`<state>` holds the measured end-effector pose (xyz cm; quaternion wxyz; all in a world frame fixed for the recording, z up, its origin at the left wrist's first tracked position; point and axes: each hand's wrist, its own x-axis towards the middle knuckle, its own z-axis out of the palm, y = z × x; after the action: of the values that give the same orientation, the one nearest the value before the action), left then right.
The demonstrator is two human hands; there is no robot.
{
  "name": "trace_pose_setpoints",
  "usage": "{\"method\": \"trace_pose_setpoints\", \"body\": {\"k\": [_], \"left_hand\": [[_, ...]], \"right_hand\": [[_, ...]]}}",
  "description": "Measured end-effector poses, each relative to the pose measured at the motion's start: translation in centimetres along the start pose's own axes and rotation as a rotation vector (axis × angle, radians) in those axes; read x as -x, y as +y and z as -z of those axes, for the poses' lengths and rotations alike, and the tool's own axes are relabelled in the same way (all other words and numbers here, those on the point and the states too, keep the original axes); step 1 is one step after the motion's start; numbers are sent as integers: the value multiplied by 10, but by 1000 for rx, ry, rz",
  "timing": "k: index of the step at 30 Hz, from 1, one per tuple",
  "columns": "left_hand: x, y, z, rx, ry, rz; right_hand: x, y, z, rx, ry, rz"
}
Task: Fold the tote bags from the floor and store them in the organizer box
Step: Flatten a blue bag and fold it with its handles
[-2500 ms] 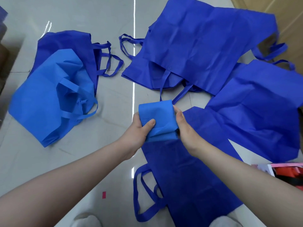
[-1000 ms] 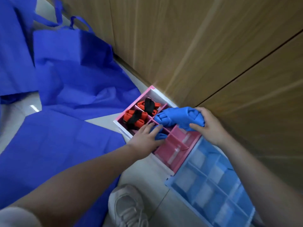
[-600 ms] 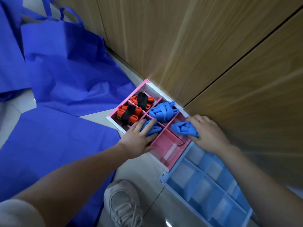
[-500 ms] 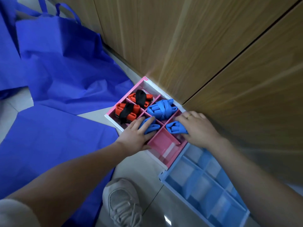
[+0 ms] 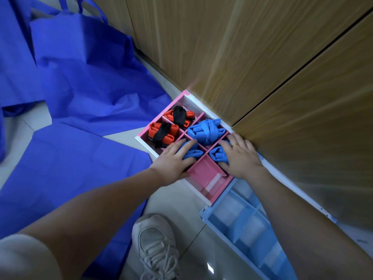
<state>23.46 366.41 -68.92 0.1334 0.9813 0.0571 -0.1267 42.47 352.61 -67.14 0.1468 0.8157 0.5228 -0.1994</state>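
A: Where are the hands?
B: Both lie flat in the pink box [image 5: 145, 132] by the wall, fingers straight. The left hand [image 5: 173, 160] presses one folded bag [image 5: 191, 152]; the right hand [image 5: 239, 158] presses another [image 5: 217, 155] in the next cell.
A: And the rest?
B: A tied blue bag [image 5: 205, 131] sits behind (two red bundles [image 5: 171, 126] beside it). Unfolded bags [image 5: 80, 81] cover the floor.

floor [image 5: 177, 201] | tote bags [image 5: 66, 168] | pink organizer [image 5: 210, 191] | blue organizer [image 5: 248, 229] | shoe [image 5: 157, 245]
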Motion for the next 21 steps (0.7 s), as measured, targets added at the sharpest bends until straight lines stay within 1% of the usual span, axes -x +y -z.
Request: {"method": "trace_pose_setpoints", "body": {"k": [1, 2, 3, 4, 5, 7, 9, 11, 12, 13, 14, 15, 17, 19, 21], "left_hand": [[3, 0, 4, 43, 1, -7], [6, -1, 7, 58, 41, -13], [11, -2, 10, 54, 89, -21], [17, -5, 14, 57, 124, -33], [24, -9, 20, 73, 162, -29], [45, -26, 26, 157, 205, 9], [72, -49, 31, 266, 147, 104], [110, -73, 36, 338, 118, 274], [132, -87, 36, 359, 99, 384], [157, -101, 36, 386, 33, 494], [185, -114, 39, 399, -30, 582], [215, -126, 41, 399, -58, 663], [286, -149, 41, 378, -47, 827], [361, -164, 35, 385, -64, 991], [430, -170, 22, 411, -53, 1130]], "right_hand": [[2, -4, 3, 10, -33, -27], [5, -9, 8, -8, -44, -59], [8, -15, 13, -40, -20, -84], [11, -22, 19, -85, 49, -87], [14, -32, 26, -118, 132, -60], [14, -61, 45, -157, 281, 63], [7, -101, 65, -185, 328, 215], [-8, -153, 80, -315, 247, 373], [-14, -180, 85, -406, 173, 433], [-20, -208, 87, -498, 93, 480], [-24, -237, 89, -587, 22, 503], [-26, -266, 89, -669, -51, 510], [-25, -325, 91, -800, -202, 513], [-20, -384, 95, -819, -299, 563], [-12, -440, 98, -767, -331, 640]]}}
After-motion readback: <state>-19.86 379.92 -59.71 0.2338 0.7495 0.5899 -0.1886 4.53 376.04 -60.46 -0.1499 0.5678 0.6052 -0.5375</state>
